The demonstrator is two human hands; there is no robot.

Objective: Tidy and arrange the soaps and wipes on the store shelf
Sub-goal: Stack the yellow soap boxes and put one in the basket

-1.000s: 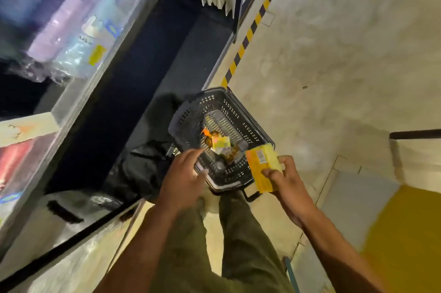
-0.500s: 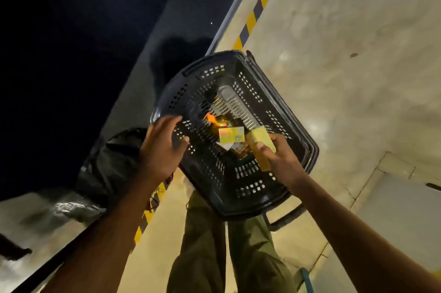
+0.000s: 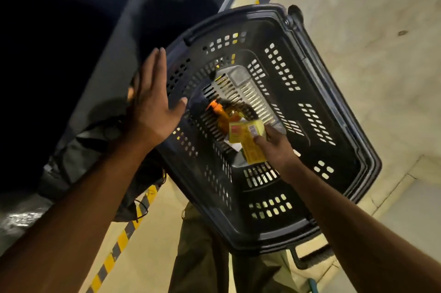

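Farthest left, a dark bag slumps on the floor, just behind the left hand. That hand's grip is slack: fingers straight and together, thumb spread, holding nothing. It hovers at the basket rim, probably to steady the basket or balance the reach; whether it touches the rim I cannot tell. Right of it, down in the basket, lies an orange-capped bottle, with a second box against it. The right hand reaches in from the near side, its grip closed round a yellow box, likely soap, thumb across the top face. The box sits just ahead of that grip, touching the second box. It looks like stock being picked out for the shelf, which is out of view.
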